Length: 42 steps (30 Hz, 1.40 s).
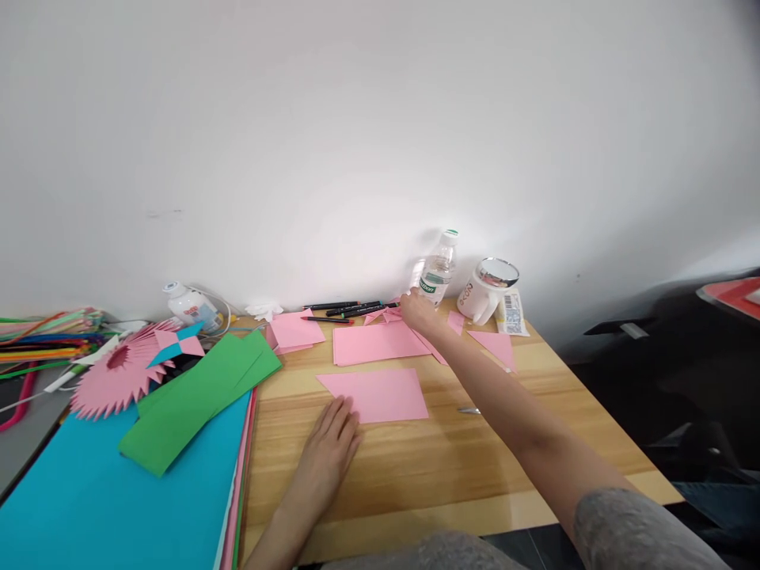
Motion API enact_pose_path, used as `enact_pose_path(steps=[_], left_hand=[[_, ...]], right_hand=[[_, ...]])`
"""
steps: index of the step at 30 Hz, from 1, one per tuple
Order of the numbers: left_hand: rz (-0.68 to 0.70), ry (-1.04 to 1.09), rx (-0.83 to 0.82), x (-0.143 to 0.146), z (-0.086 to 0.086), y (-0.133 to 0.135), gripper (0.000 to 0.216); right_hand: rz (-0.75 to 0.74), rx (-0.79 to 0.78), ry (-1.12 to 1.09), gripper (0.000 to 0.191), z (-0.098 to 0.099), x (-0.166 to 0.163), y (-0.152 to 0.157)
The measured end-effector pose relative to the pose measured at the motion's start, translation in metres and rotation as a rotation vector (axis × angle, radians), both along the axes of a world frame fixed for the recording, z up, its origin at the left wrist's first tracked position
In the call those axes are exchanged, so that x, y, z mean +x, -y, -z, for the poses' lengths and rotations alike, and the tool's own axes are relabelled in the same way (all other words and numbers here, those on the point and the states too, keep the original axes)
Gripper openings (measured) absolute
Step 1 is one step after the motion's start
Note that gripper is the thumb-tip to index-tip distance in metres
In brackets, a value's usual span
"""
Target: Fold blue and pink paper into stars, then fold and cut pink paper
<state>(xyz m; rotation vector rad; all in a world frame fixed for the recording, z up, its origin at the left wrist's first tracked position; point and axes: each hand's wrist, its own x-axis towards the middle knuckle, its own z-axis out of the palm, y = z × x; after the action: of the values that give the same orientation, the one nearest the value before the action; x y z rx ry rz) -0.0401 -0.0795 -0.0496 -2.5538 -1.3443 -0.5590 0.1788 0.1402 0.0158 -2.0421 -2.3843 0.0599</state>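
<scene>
My left hand (330, 442) lies flat on the wooden table, its fingertips at the lower left edge of a pink sheet of paper (385, 396) with a slanted left end. Farther back, my right hand (419, 312) reaches over the pink scraps beside a clear plastic bottle (438, 273). Its fingers look curled together, and what they hold, if anything, is hidden. Just left of it are black pens (356, 309) and folded pink paper pieces (385, 314). A stack of pink strips (380, 346) lies between the two hands.
At left, green strips (202, 396) and a pleated pink paper ring (119, 368) rest on blue sheets (131, 499). A white mug (478, 294) stands by the bottle. Scissors (469, 410) show partly under my right forearm. A white pill bottle (193, 305) stands near the wall.
</scene>
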Motion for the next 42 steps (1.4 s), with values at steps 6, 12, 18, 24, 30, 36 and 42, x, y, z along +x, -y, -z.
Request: enact_pose_path(steps=[6, 12, 18, 24, 30, 36, 42], left_hand=[[0.001, -0.01, -0.001, 0.0, 0.002, -0.004, 0.028], [0.012, 0.028, 0.025, -0.001, 0.003, -0.004, 0.027], [0.02, 0.092, 0.016, 0.0, 0.004, -0.004, 0.027], [0.01, 0.057, -0.018, 0.0, 0.0, -0.004, 0.027], [0.009, 0.04, -0.024, 0.001, -0.004, -0.003, 0.027], [0.009, 0.027, -0.037, 0.0, -0.006, -0.003, 0.027], [0.014, 0.042, -0.034, -0.001, -0.005, -0.002, 0.027]], right_hand=[[-0.005, -0.014, 0.033, 0.018, 0.002, -0.001, 0.004], [-0.005, 0.09, 0.013, 0.028, -0.014, 0.005, 0.03], [-0.071, 0.124, -0.018, 0.028, -0.024, -0.005, 0.041], [-0.342, 0.024, 0.006, 0.025, -0.016, -0.054, 0.005], [-0.436, -0.102, 0.142, 0.031, -0.004, -0.079, -0.025], [-0.506, -0.108, 0.217, 0.031, -0.006, -0.082, -0.025], [-0.447, -0.035, 0.279, 0.031, -0.034, -0.07, -0.028]])
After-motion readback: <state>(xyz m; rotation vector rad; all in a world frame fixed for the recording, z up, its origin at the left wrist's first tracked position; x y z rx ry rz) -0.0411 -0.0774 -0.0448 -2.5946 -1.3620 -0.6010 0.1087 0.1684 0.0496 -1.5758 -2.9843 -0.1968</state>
